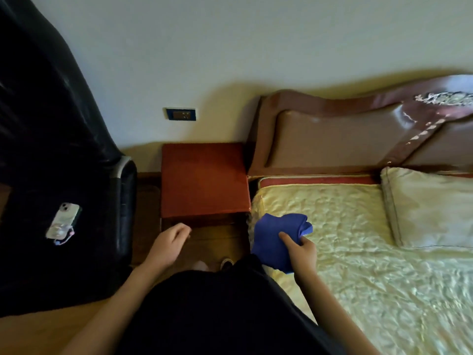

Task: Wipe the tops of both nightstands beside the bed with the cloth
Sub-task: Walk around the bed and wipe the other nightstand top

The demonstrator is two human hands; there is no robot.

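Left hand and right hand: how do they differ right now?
The right hand grips the blue cloth, thumb on top; the left hand holds nothing, its fingers loosely curled. The right hand is over the edge of the bed; the left hand is in front of the nightstand, below its top. Both are bare, and neither touches the nightstand top.

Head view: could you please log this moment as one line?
right hand: holds blue cloth over bed edge | left hand: empty | nightstand: not yet touched

Nightstand point(204, 180) top seems bare, hemmed by chair point(64, 149) and headboard point(332, 139).
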